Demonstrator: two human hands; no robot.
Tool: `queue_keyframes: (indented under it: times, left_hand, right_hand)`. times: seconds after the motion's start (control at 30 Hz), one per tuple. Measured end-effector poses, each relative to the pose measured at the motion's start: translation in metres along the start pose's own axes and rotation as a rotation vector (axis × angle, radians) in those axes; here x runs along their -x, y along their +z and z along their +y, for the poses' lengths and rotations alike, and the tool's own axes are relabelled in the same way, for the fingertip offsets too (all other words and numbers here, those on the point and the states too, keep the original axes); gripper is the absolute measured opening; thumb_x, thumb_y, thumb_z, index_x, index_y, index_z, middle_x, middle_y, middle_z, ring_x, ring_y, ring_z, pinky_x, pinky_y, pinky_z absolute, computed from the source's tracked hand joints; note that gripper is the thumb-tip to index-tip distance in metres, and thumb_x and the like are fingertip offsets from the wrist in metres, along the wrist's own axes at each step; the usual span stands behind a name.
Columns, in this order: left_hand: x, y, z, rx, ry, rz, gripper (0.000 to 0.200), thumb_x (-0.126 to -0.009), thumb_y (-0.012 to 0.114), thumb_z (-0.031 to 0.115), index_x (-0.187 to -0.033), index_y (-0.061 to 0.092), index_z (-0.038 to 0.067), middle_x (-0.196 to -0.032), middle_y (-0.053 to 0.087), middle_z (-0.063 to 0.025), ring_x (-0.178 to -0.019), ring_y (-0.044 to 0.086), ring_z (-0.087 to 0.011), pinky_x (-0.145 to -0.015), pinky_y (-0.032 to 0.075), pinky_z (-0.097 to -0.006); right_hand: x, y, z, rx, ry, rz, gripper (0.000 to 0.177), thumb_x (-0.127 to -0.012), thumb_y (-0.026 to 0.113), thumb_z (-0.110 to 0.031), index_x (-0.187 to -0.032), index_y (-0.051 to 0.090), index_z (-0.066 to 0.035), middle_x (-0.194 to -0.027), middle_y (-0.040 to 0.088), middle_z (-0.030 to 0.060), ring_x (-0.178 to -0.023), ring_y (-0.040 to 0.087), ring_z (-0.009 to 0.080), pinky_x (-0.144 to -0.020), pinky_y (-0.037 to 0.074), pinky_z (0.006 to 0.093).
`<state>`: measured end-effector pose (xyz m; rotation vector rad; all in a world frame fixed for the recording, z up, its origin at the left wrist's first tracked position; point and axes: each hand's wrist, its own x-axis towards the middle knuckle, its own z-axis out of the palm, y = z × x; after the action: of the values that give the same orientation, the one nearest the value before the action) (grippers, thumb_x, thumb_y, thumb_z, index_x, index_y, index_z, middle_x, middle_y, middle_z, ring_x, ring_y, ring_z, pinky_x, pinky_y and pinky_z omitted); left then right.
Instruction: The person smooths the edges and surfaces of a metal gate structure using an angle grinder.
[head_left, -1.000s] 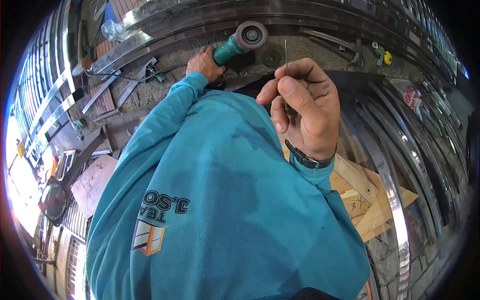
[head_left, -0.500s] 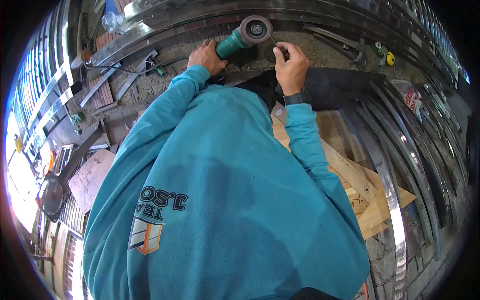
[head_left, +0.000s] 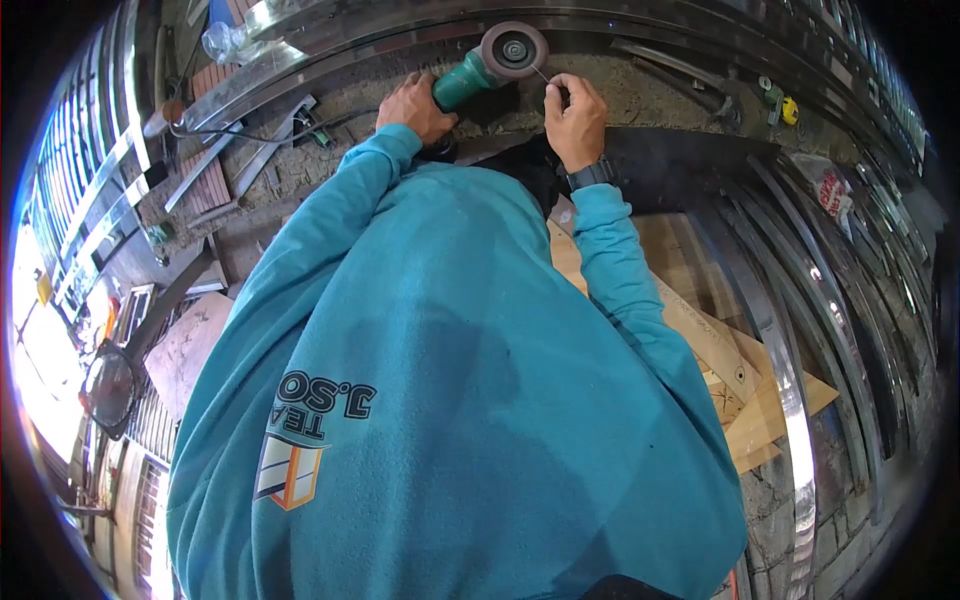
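Observation:
A green angle grinder (head_left: 463, 82) lies with its round disc (head_left: 514, 50) facing up. My left hand (head_left: 417, 108) is wrapped round the grinder's body. To the right of the disc, my right hand (head_left: 575, 115) pinches a thin rod (head_left: 542, 75), whose far end meets or nearly meets the disc's lower right edge. Whether the disc is spinning cannot be told. A dark cable (head_left: 260, 138) runs off to the left of the grinder.
Long metal bars (head_left: 380, 42) cross behind the grinder. A hammer (head_left: 722, 103) and a yellow tape measure (head_left: 790, 111) lie at the upper right. More metal strips (head_left: 790, 380) and wooden boards (head_left: 765, 410) are on the right. Metal offcuts (head_left: 270, 150) lie at the left.
The view has shifted slightly. My right hand has moved a little up and left, with the rod still between its fingers. My left hand keeps its hold on the grinder.

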<state>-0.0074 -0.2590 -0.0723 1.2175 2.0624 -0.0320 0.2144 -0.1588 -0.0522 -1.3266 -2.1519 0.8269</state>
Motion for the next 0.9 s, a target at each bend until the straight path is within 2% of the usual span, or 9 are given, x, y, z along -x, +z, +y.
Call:
queue_keyframes:
  times: [0.07, 0.13, 0.2, 0.33, 0.53, 0.7, 0.77, 0.9]
  left_hand:
    - [-0.002, 0.007, -0.003, 0.007, 0.04, 0.092, 0.068, -0.073, 0.077, 0.041, -0.128, 0.057, 0.006, -0.127, 0.06, -0.0166, -0.119, 0.059, -0.037, -0.102, 0.049, -0.0469]
    - [-0.002, 0.008, -0.004, 0.005, 0.048, 0.104, 0.068, -0.073, 0.077, 0.042, -0.128, 0.057, 0.006, -0.127, 0.06, -0.0166, -0.119, 0.06, -0.0369, -0.101, 0.049, -0.0468]
    - [-0.002, 0.009, -0.004, 0.003, 0.056, 0.119, 0.068, -0.073, 0.077, 0.042, -0.128, 0.057, 0.006, -0.127, 0.06, -0.0166, -0.119, 0.06, -0.0369, -0.101, 0.049, -0.0467]
    - [-0.003, 0.009, -0.005, -0.005, 0.051, 0.11, 0.069, -0.073, 0.077, 0.044, -0.127, 0.058, 0.006, -0.128, 0.06, -0.0166, -0.119, 0.059, -0.0365, -0.101, 0.049, -0.0463]
    - [-0.001, 0.007, -0.003, -0.006, 0.052, 0.114, 0.067, -0.072, 0.077, 0.042, -0.125, 0.059, 0.005, -0.128, 0.061, -0.0168, -0.119, 0.059, -0.0366, -0.103, 0.048, -0.046]
    - [0.0, 0.005, -0.002, 0.004, 0.056, 0.132, 0.067, -0.072, 0.077, 0.041, -0.125, 0.059, 0.005, -0.128, 0.061, -0.0166, -0.12, 0.059, -0.0364, -0.104, 0.048, -0.0457]
    - [0.0, -0.004, 0.002, 0.013, 0.011, -0.023, 0.078, -0.075, 0.076, 0.043, -0.139, 0.051, 0.007, -0.146, 0.049, -0.0192, -0.132, 0.051, -0.0377, -0.112, 0.042, -0.0447]
    - [0.0, 0.0, 0.002, -0.018, 0.0, 0.014, 0.078, -0.075, 0.076, 0.043, -0.14, 0.051, 0.007, -0.147, 0.049, -0.0195, -0.133, 0.05, -0.0375, -0.113, 0.041, -0.0443]
  right_hand:
    - [0.001, 0.003, 0.003, -0.007, -0.027, 0.02, 0.01, -0.087, 0.065, -0.01, -0.093, 0.066, -0.002, -0.087, 0.066, 0.0166, -0.078, 0.064, 0.037, -0.07, 0.051, 0.045]
    - [0.002, 0.002, 0.001, -0.014, -0.052, 0.041, 0.011, -0.087, 0.064, -0.011, -0.093, 0.067, -0.002, -0.087, 0.066, 0.0169, -0.078, 0.064, 0.0374, -0.071, 0.052, 0.0451]
    - [0.002, 0.0, -0.002, -0.074, 0.073, -0.029, 0.013, -0.087, 0.064, -0.011, -0.094, 0.067, -0.001, -0.089, 0.068, 0.0181, -0.08, 0.065, 0.0388, -0.072, 0.052, 0.0456]
    - [0.001, 0.002, -0.001, -0.052, 0.035, -0.015, 0.014, -0.086, 0.064, -0.012, -0.093, 0.068, -0.001, -0.089, 0.069, 0.0191, -0.081, 0.066, 0.0392, -0.072, 0.053, 0.046]
    - [0.003, 0.006, -0.001, -0.075, 0.158, -0.053, 0.014, -0.085, 0.065, -0.014, -0.089, 0.07, -0.002, -0.083, 0.07, 0.0192, -0.077, 0.067, 0.0398, -0.072, 0.053, 0.045]
    - [0.003, 0.004, -0.007, -0.084, 0.2, -0.005, 0.013, -0.08, 0.07, -0.014, -0.084, 0.071, -0.002, -0.079, 0.07, 0.017, -0.071, 0.068, 0.0341, -0.067, 0.053, 0.0415]
    - [0.003, 0.004, -0.008, -0.08, 0.198, 0.002, 0.012, -0.08, 0.071, -0.013, -0.083, 0.071, -0.002, -0.078, 0.07, 0.0162, -0.069, 0.068, 0.0322, -0.066, 0.053, 0.0405]
    - [0.002, 0.004, -0.006, -0.105, 0.184, 0.022, 0.01, -0.078, 0.072, -0.011, -0.083, 0.071, -0.003, -0.077, 0.07, 0.0147, -0.066, 0.068, 0.0293, -0.064, 0.053, 0.0387]
